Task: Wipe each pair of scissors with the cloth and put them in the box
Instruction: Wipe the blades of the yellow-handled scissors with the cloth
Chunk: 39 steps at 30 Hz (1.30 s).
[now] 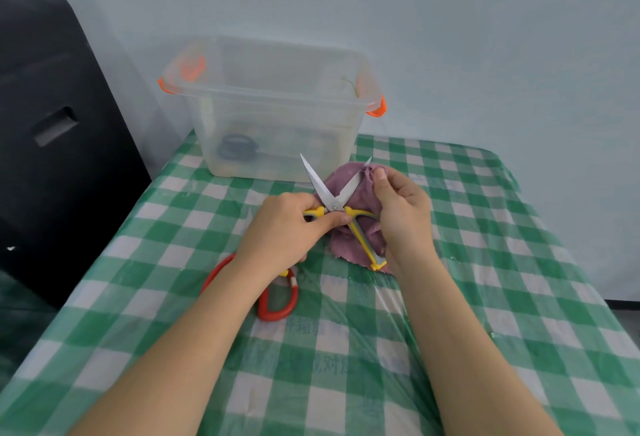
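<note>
Black upholstery of a chair [52, 124] fills the far left, beside a table covered in green-and-white checked plastic [485, 297]. Red-handled scissors [277, 300] lie flat on the checks near the left forearm, partly hidden under it. Behind them, at the table's far edge against the pale wall, stands the clear plastic box [270, 106] with orange clips; a dark ring-shaped handle shows dimly through its near wall, low at the left, though what it belongs to is too blurred to tell. The left hand [287, 228] curls its fingers and thumb round one yellow-and-grey handle of the yellow scissors [334, 205], which are held above the table with blades spread wide in a V, points toward the box. The other handle hangs down to the right, over the purple cloth [349, 241]. The right hand [401, 207] pinches a fold of that cloth round the right-hand blade near its tip, thumb on top, while the rest of the cloth trails down to the tablecloth.
</note>
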Motion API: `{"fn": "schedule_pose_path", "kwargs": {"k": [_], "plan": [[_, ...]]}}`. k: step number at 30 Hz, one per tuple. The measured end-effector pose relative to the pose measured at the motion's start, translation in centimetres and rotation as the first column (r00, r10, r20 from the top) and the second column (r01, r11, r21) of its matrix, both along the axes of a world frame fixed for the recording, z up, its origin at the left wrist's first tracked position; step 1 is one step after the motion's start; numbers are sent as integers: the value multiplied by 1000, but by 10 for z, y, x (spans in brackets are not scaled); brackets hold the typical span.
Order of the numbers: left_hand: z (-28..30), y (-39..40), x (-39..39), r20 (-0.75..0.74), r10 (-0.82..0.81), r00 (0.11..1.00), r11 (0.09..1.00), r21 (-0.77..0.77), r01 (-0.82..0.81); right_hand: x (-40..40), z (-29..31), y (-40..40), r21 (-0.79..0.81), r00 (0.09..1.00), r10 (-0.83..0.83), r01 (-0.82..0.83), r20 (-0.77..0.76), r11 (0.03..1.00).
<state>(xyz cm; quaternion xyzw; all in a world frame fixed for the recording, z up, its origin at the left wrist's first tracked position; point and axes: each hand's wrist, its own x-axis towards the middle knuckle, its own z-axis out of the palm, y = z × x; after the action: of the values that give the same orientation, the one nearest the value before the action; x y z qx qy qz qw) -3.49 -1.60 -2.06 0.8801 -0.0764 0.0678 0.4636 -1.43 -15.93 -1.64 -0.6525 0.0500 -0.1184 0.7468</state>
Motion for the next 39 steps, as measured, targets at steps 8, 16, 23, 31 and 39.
{"fn": "schedule_pose_path", "kwargs": {"k": [8,16,23,31,39], "plan": [[1,-2,-1,-3,8,1000,1000,7,-8,-6,2,0,-45,996,48,-45,69,998],[0,-1,0,-2,0,1000,1000,-1,0,1,-2,-1,-116,998,-4,11,60,993],[-1,0,1,-37,9,999,1000,-23,-10,-1,-1,-5,-44,997,76,-75,22,996],[-1,-3,-2,4,8,1000,1000,19,-8,-2,0,-3,-17,1000,4,-4,11,1000],[-3,1,1,-50,20,999,1000,-16,-21,0,1,-4,-92,997,-41,35,-60,995]]}}
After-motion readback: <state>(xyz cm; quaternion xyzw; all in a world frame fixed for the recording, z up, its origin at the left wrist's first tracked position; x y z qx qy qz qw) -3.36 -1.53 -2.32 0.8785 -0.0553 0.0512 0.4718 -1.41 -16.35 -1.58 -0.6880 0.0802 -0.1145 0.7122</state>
